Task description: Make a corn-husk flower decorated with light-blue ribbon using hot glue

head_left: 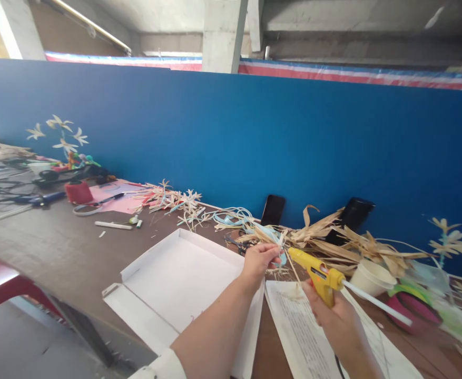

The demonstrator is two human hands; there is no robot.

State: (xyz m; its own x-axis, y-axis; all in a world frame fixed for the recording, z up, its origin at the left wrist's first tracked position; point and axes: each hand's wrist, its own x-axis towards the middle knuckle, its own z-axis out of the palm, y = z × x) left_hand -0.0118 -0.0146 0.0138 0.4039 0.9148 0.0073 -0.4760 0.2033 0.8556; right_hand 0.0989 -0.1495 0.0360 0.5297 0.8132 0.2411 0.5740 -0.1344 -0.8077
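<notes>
We hold a yellow hot glue gun, white glue stick jutting from its rear, nozzle near a pale strip.

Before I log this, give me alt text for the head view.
A right hand holds a yellow glue gun, its nozzle near the left hand, which pinches a small pale piece. Dried leaves and a white box lie on a table by a blue wall.

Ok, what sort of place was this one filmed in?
Probably a craft workspace: the right hand holds a yellow glue gun, dry husk-like strips lie along the blue partition, and pale handmade-looking flowers stand nearby.
</notes>
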